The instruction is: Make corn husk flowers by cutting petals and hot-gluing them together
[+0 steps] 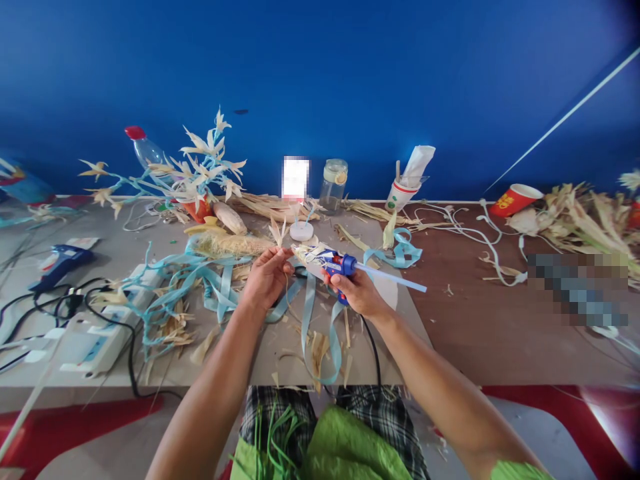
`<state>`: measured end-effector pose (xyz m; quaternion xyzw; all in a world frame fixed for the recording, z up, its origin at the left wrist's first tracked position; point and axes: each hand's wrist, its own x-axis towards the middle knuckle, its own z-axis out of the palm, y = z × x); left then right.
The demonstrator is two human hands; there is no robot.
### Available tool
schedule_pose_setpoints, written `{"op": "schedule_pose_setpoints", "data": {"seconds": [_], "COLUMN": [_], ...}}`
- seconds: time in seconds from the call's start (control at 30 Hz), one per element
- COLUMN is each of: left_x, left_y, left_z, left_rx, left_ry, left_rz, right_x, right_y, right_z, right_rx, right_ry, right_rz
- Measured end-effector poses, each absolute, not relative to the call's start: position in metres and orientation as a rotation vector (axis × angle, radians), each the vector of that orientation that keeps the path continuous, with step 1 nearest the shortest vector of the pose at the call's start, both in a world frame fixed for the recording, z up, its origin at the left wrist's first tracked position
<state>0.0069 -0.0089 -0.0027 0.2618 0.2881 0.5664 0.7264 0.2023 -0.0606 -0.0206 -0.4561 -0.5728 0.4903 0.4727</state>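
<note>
Forearms [215,383], then crosswise glue gun [341,265], nozzle [296,251] leftward

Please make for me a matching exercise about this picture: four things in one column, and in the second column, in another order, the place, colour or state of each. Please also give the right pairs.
Column 1
1. Glue gun with the long glue stick
2. Power strip
3. Cap of the plastic bottle
4. Single husk flower

Column 2
A. Red
B. Pinched in the left hand
C. Gripped in the right hand
D. White, on the left part of the table

Right pairs: 1-C, 2-D, 3-A, 4-B
</note>
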Motion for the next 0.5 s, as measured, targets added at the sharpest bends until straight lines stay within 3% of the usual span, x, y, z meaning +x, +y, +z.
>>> {"op": "schedule_pose_setpoints", "data": {"seconds": [0.5], "left_x": [0.0049], "left_y": [-0.0081], "left_z": [-0.0026], "left_rx": [0.556], "left_ry": [0.602], "left_rz": [1.268], "right_x": [0.2025], "right_y": [-0.0635], "right_z": [-0.0247], "right_rx": [-1.155], "right_ry": [-1.466], "right_rz": [1.155]}}
